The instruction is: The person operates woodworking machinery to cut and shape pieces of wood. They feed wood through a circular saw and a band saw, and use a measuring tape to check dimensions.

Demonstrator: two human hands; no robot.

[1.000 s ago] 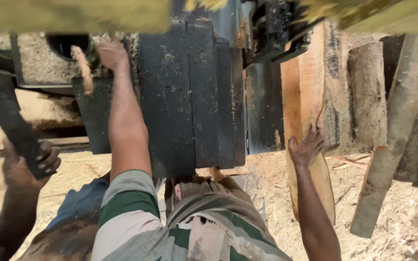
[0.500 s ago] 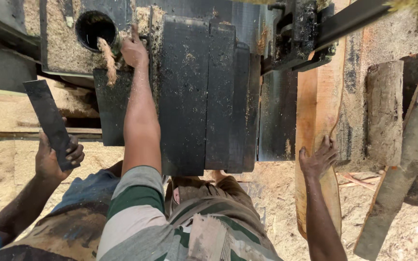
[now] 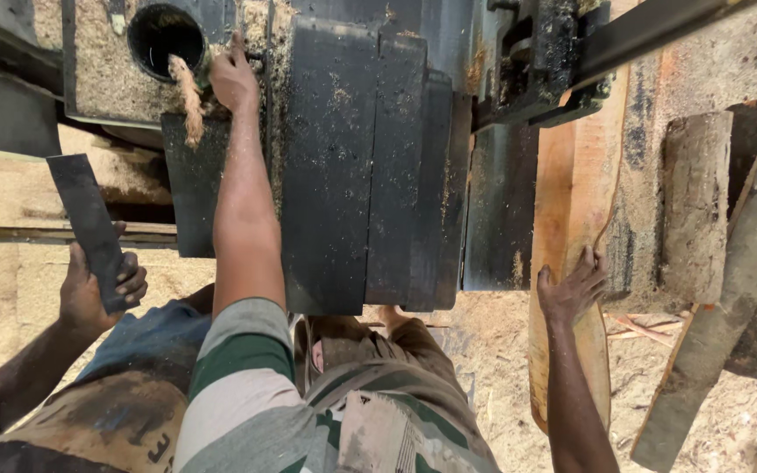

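Observation:
My left hand [image 3: 233, 81] reaches up in a striped sleeve to the dark, sawdust-covered machine housing [image 3: 370, 166]. It touches the housing just right of a round hole [image 3: 165, 37] from which a frayed rope [image 3: 189, 101] hangs. Its fingers are curled away from me, so their grip is hidden. My right hand [image 3: 571, 291] lies with fingers spread on an orange-brown wooden plank [image 3: 571, 193] leaning against the machine. At the lower left, another person's hand [image 3: 89, 293] grips a flat dark metal bar [image 3: 88, 223].
A black metal bracket and rail [image 3: 571, 61] jut out above the plank. Rough logs [image 3: 696, 201] and a slanted pole [image 3: 729, 298] stand at the right. Sawdust [image 3: 501, 368] covers the ground. The other person's stained shorts [image 3: 107, 412] fill the lower left.
The view has shifted down, so the hole and machine sit lower and larger. My left hand stays by the hole and my right hand on the plank. The other person's bar has risen slightly.

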